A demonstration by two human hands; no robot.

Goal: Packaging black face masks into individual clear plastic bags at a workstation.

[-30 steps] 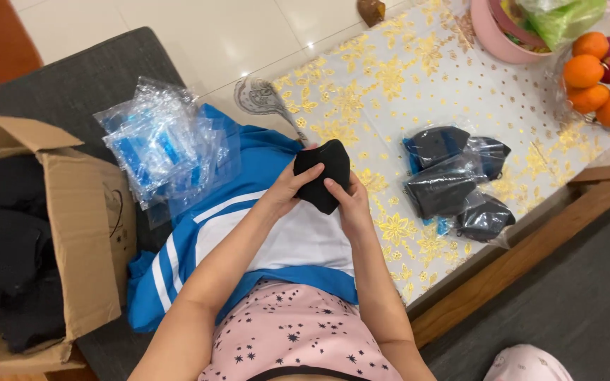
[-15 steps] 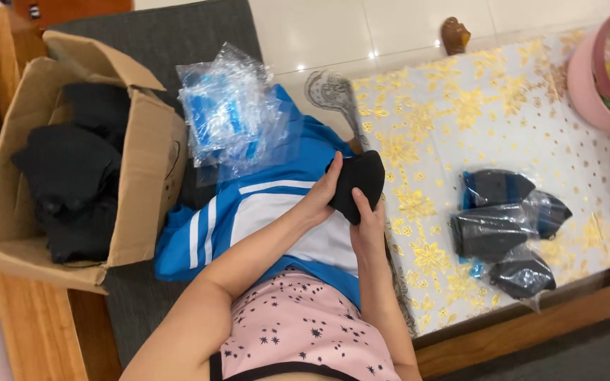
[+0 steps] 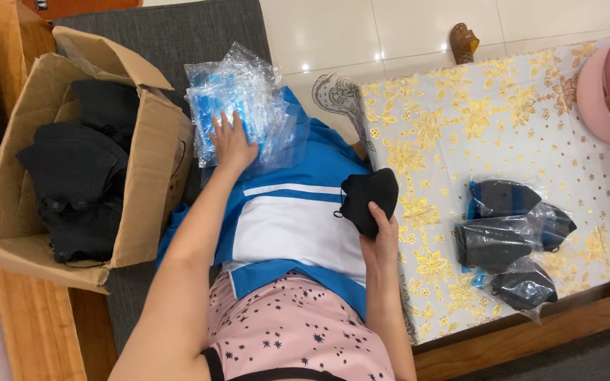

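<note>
Black mask (image 3: 368, 200), soft folded fabric, sits pinched in right hand (image 3: 381, 240) fingers over the blue-white jacket (image 3: 291, 226). Farther left, left hand (image 3: 231, 141) lies flat, fingers spread, on crinkly clear bags (image 3: 241, 106).

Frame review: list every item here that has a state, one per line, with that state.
Brown cardboard box: open, flaps up, black masks inside.
Pile of clear plastic bags: loose, left hand flat on it.
Black fabric face mask: unbagged, folded, in the right hand grip.
Three bagged black masks: inside clear bags, lying on the gold-flowered tablecloth.
Pink round basket: holds items, cut by the picture's edge.
</note>
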